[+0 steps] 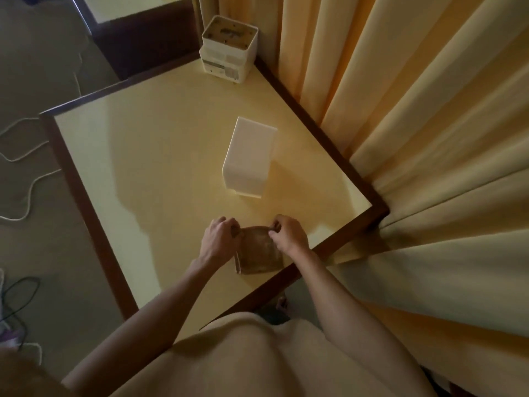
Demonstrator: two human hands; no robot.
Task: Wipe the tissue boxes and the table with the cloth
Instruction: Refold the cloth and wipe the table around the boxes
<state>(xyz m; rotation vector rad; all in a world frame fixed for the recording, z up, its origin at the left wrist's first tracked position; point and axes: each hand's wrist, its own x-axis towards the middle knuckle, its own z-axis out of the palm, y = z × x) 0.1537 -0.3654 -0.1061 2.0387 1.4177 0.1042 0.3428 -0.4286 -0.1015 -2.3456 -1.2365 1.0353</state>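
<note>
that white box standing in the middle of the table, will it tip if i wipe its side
Probably yes. The white box stands upright on a narrow end, taller than its footprint, so a push high on its side would likely topple it. It looks like smooth plastic on a glossy table, so a low push may slide it instead. Steadying the top seems wise.

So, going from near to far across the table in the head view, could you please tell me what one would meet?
Brown cloth, pinched by the left hand and right hand → plain white tissue box → white tissue box at the far corner.
</note>
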